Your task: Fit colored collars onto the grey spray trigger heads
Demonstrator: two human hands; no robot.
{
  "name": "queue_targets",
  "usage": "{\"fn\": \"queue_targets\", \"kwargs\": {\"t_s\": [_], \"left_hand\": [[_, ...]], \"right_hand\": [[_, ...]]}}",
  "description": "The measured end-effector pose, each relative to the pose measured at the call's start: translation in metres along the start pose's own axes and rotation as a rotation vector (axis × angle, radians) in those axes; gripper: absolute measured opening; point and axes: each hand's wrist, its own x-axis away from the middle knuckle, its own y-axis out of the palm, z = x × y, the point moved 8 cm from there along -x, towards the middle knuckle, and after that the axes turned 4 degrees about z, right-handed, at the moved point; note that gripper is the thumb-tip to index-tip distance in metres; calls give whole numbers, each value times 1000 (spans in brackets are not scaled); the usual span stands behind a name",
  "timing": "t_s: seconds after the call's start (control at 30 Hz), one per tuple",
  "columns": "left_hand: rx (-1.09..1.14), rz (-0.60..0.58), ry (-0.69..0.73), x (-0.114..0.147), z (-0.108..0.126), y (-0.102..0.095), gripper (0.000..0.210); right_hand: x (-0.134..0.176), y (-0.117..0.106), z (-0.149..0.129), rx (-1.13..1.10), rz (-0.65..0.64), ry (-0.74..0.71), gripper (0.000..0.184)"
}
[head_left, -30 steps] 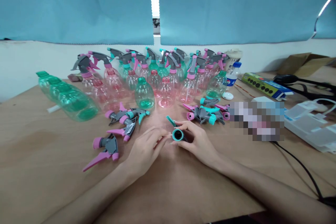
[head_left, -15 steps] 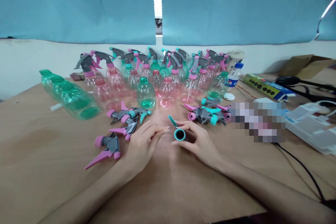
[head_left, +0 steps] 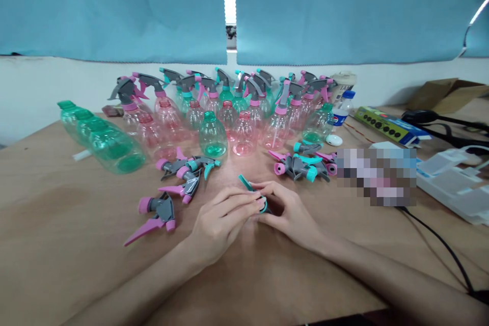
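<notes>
Starting at the far left, a row of green bottles (head_left: 101,135) runs along the counter (head_left: 57,254). Nearer, just right of those, a pink-and-grey sprayer head (head_left: 162,209) lies on its side, with more loose heads (head_left: 187,173) bunched a little farther off. Far middle, a crowd of pink and green bottles, many wearing sprayer heads; at the front, a green bottle (head_left: 213,135) and a pink bottle (head_left: 243,135) stand open-necked.

Now the near middle! In comes the left hand (head_left: 221,219), fingers drawn close together, tips right over the collar of a turquoise-and-grey sprayer head (head_left: 244,182); whether they pinch anything, I cannot tell. On its right, the right hand (head_left: 292,211) has that sprayer head gripped between thumb and fingers, curled partway, turquoise trigger poking out toward the far left.

Beyond the right hand, a pile of loose sprayer heads (head_left: 303,165); then a blue-capped bottle (head_left: 344,107), a green-and-blue box (head_left: 391,126), and at far right a clear plastic case (head_left: 454,181).
</notes>
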Motion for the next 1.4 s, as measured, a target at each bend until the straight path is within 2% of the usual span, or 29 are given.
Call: {"fn": "queue_targets", "kwargs": {"t_s": [0.17,0.4,0.6,0.77,1.13,1.4], "left_hand": [[-52,-7,-45,-1,-7,0,28],[10,-98,-116,4,-9,15,35],[48,-60,-157,2,-11,6,29],[54,-54,-199,5,-15,6,17],[57,-93,-251,9,-20,10,10],[46,-103,-224,8,-18,11,11]], "right_hand": [[0,0,-1,-29,0,-1,23],[0,0,7,-158,10,62,24],[0,1,12,-229,17,119,25],[1,-1,10,-207,14,117,29],[0,-2,5,-150,15,86,30],[-1,-2,3,-108,8,50,26]]}}
